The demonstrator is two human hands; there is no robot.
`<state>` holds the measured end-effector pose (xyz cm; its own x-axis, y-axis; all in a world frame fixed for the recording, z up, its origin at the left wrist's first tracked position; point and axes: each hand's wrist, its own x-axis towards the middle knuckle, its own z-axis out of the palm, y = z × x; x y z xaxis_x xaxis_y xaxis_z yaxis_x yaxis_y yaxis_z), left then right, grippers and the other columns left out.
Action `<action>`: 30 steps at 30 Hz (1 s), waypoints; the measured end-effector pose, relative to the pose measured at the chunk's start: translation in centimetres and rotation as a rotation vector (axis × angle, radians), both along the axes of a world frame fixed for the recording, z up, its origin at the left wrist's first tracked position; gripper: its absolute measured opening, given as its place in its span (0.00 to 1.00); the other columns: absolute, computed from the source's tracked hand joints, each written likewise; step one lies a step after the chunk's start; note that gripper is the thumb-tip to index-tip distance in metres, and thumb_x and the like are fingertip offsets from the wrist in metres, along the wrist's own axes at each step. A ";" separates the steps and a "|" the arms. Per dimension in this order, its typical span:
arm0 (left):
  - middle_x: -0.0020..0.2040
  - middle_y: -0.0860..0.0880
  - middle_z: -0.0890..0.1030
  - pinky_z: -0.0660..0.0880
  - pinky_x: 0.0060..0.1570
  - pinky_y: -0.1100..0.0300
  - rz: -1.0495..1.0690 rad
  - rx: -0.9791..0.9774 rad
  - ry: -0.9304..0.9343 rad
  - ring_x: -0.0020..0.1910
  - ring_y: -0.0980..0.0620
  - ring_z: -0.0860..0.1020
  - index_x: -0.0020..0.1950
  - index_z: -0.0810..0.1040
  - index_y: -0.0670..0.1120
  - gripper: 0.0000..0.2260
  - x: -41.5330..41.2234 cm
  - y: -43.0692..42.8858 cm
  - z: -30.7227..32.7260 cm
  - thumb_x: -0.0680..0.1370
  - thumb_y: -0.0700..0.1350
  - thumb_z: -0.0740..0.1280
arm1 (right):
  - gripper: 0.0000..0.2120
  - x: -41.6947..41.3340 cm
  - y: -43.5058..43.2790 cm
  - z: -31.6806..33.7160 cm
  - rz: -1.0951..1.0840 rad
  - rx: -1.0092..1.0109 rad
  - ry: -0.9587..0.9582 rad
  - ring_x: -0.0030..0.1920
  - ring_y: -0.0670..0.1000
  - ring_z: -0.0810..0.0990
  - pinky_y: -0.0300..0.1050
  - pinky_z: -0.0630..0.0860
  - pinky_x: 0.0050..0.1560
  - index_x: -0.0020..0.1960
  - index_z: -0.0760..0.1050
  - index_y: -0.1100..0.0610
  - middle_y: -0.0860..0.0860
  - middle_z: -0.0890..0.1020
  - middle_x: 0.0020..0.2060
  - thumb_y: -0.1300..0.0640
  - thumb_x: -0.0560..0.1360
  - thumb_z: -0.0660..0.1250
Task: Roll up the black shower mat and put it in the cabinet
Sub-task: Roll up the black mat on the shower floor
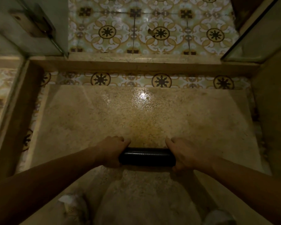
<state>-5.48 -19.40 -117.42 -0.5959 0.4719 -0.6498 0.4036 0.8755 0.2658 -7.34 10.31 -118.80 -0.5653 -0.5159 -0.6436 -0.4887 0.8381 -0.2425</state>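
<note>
The black shower mat is rolled into a tight horizontal cylinder just above the beige stone shower floor. My left hand grips its left end with the fingers curled over the top. My right hand grips its right end the same way. Both ends of the roll are hidden under my hands. No cabinet is in view.
A raised stone curb crosses the far side of the shower, with patterned floor tiles beyond it. A glass panel with a metal hinge stands at the upper left, another glass panel at the upper right. My shoes show at the bottom.
</note>
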 end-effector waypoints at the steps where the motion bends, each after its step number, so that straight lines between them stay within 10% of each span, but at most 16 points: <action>1: 0.52 0.48 0.75 0.71 0.43 0.57 -0.005 -0.008 0.013 0.47 0.51 0.72 0.59 0.67 0.52 0.24 0.0 0.1 0.4 0.69 0.60 0.70 | 0.35 0.1 0.0 0.3 -0.001 -0.008 0.011 0.42 0.48 0.69 0.44 0.70 0.38 0.54 0.62 0.47 0.47 0.69 0.44 0.38 0.54 0.75; 8: 0.50 0.52 0.72 0.65 0.49 0.56 0.114 0.015 0.189 0.51 0.51 0.70 0.56 0.72 0.54 0.22 -3.4 -1.7 11.4 0.65 0.59 0.70 | 0.26 -2.6 -1.0 12.1 -0.094 -0.042 0.218 0.48 0.53 0.71 0.45 0.66 0.44 0.55 0.75 0.50 0.52 0.73 0.48 0.44 0.59 0.74; 13: 0.51 0.50 0.79 0.76 0.42 0.53 0.242 0.049 0.159 0.46 0.47 0.78 0.56 0.67 0.54 0.22 -7.2 -3.3 27.9 0.67 0.52 0.73 | 0.28 -6.3 -3.7 29.7 -0.176 -0.008 0.311 0.52 0.56 0.75 0.51 0.71 0.53 0.58 0.72 0.52 0.53 0.76 0.52 0.48 0.60 0.74; 21: 0.48 0.51 0.80 0.71 0.41 0.55 0.228 0.024 0.500 0.45 0.47 0.79 0.53 0.71 0.55 0.17 -13.1 -6.9 62.4 0.67 0.51 0.70 | 0.25 -11.1 -7.9 65.3 -0.306 -0.016 0.501 0.39 0.57 0.79 0.45 0.69 0.36 0.53 0.76 0.55 0.54 0.81 0.39 0.56 0.57 0.77; 30: 0.45 0.53 0.80 0.72 0.39 0.55 0.141 0.093 0.625 0.41 0.48 0.80 0.54 0.68 0.55 0.18 -15.2 -9.8 83.6 0.67 0.52 0.70 | 0.27 -11.6 -10.1 86.1 -0.323 -0.032 0.714 0.41 0.60 0.78 0.51 0.74 0.42 0.57 0.76 0.60 0.56 0.80 0.40 0.61 0.58 0.74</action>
